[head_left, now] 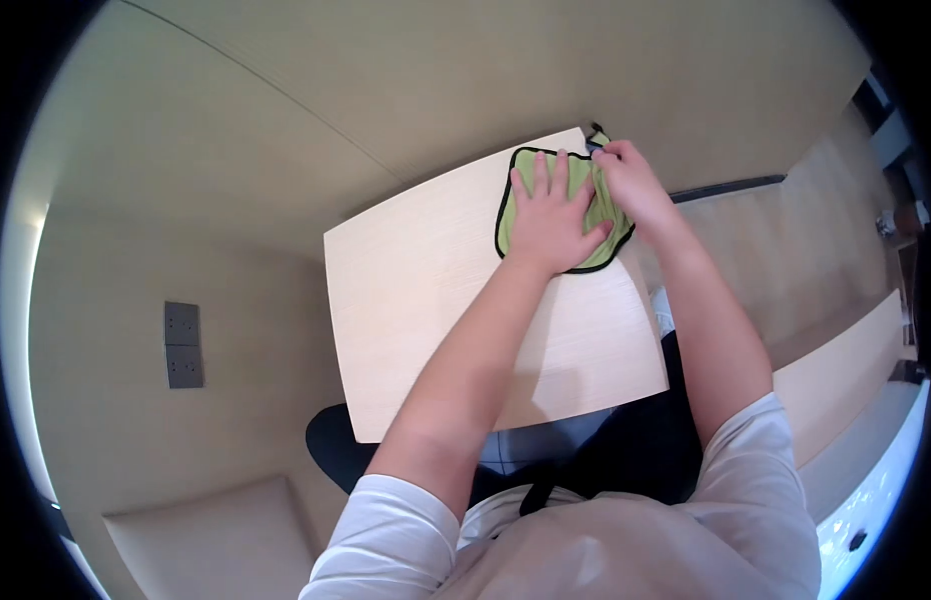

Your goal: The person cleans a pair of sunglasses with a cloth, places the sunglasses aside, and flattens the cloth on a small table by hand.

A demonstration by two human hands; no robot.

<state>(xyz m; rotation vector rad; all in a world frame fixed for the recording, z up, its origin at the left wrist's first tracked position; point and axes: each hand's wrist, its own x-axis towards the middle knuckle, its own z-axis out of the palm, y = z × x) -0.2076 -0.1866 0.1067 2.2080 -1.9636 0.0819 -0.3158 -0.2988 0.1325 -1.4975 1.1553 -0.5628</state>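
Note:
A green cloth (506,215) with a black edging lies near the far right corner of the pale wooden table (426,300). My left hand (554,228) rests flat on it with the fingers spread, pressing it to the tabletop. At the cloth's right side, by the table's edge, my right hand (634,188) is closed with its fingers pinched on the cloth's border. Some of the cloth is bunched near that hand, and a small dark-edged bit sticks up beyond the fingertips. The right fingertips are partly hidden.
A beige wall (286,150) stands against the table's far side. Dark wall sockets (184,345) are at the left, above a beige seat (216,540). Another pale wooden surface (836,385) is at the right. My legs are under the table's near edge.

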